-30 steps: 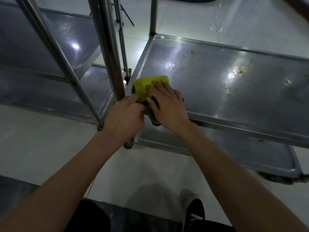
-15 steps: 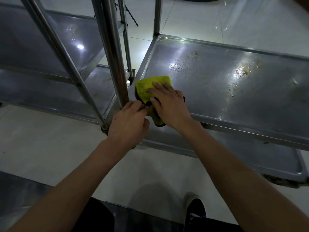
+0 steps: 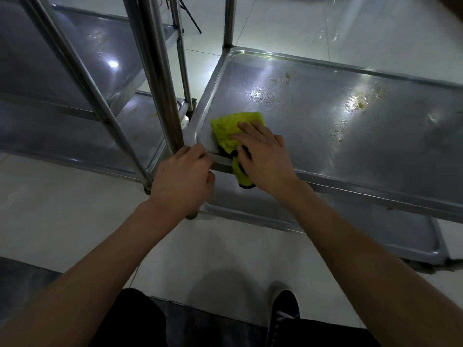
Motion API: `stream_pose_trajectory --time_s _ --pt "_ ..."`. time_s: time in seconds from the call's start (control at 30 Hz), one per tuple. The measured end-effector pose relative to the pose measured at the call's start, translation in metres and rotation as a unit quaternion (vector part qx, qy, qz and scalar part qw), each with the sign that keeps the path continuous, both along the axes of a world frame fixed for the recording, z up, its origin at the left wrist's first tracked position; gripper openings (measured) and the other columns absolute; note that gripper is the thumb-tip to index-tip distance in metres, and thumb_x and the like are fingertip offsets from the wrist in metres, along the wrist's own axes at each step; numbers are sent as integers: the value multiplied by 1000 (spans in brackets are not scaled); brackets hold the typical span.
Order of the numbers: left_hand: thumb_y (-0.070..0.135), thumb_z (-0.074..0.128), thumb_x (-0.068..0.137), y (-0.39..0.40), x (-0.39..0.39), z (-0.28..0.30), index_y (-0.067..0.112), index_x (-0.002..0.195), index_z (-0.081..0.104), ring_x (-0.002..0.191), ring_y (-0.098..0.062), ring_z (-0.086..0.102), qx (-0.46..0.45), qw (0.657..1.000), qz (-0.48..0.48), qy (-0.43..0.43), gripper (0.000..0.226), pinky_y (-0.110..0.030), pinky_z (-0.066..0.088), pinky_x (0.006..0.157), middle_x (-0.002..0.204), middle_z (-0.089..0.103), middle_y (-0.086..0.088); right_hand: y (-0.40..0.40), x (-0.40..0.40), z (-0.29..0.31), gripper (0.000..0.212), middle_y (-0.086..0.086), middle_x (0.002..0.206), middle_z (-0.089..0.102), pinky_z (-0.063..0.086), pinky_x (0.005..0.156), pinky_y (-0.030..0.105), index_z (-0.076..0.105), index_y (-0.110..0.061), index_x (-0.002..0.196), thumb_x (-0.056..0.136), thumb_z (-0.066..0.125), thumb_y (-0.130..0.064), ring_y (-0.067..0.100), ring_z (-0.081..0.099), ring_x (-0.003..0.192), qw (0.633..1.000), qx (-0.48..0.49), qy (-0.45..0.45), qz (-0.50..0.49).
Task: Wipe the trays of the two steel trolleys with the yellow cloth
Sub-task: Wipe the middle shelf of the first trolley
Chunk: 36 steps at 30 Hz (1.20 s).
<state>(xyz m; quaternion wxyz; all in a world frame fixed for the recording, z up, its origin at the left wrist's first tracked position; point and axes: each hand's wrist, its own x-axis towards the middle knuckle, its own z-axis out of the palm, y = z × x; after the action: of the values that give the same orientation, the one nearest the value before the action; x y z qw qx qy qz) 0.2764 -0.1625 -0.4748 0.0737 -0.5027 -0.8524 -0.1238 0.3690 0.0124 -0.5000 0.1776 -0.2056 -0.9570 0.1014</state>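
Right now the right hand [image 3: 265, 156] lies flat on the cloth [image 3: 234, 127], fingers [image 3: 246, 126] straight and slightly spread, pressing it onto the near left corner of the tray [image 3: 325, 156] at frame centre; the cloth's tail hangs over the near rim. The left hand [image 3: 183, 176] curls its fingers round that corner's rim, beside the post [image 3: 160, 91]. Wiping of this tray looks barely begun: stains [image 3: 355, 102] spot the upper right of the steel. Next comes, I judge, a firm sweep toward them. The second trolley [image 3: 62, 71] stands at upper left.
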Motion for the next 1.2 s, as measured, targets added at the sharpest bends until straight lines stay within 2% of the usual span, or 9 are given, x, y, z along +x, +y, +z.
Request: stream_pose_trajectory --time_s 0.13,0.23,0.43,0.63,0.83,1.0,1.2 --pt "19 49 84 0 2 0 10 94 72 86 -27 63 -3 1000 2 12 27 -39 55 64 95 62 -3 23 50 -4 33 -3 154 41 28 107 42 59 -26 131 101 45 -30 23 30 145 997 -1 3 -74" --pt "21 54 85 1 2 0 11 92 71 85 -26 63 -2 1000 3 15 22 -39 55 67 94 61 -3 23 54 -2 33 -1 155 40 29 105 43 58 -25 131 102 43 -30 26 30 145 994 12 -22 -103" --pt "26 55 86 12 6 6 10 80 71 77 -27 61 -7 999 -1 35 23 -41 51 75 86 59 -6 14 40 0 32 1 154 39 31 103 45 55 -24 131 102 40 -28 29 28 145 990 40 -46 -125" --pt "29 49 86 24 4 9 11 75 71 71 -28 59 -42 997 -5 60 30 -40 47 76 82 57 -5 4 27 -3 34 2 154 38 32 103 46 53 -26 133 102 38 -32 31 28 145 993 52 -59 -87" --pt "25 54 81 21 13 5 9 72 71 62 -30 58 -24 997 11 73 25 -42 49 72 74 53 -5 20 61 -10 31 1 151 44 37 99 46 58 -27 127 101 41 -30 30 34 141 992 54 -21 -110" --pt "22 58 81 18 14 3 10 69 69 56 -23 49 -14 997 9 77 20 -39 47 70 72 50 -3 26 88 -13 31 0 152 44 37 100 46 59 -26 127 101 43 -30 28 34 143 988 35 0 -151" --pt "23 61 83 18 10 -3 11 74 70 59 -26 56 -10 996 9 91 18 -41 49 72 76 54 -3 42 124 -11 30 -2 150 46 35 100 45 61 -27 125 100 44 -30 25 35 143 978 11 32 -206"
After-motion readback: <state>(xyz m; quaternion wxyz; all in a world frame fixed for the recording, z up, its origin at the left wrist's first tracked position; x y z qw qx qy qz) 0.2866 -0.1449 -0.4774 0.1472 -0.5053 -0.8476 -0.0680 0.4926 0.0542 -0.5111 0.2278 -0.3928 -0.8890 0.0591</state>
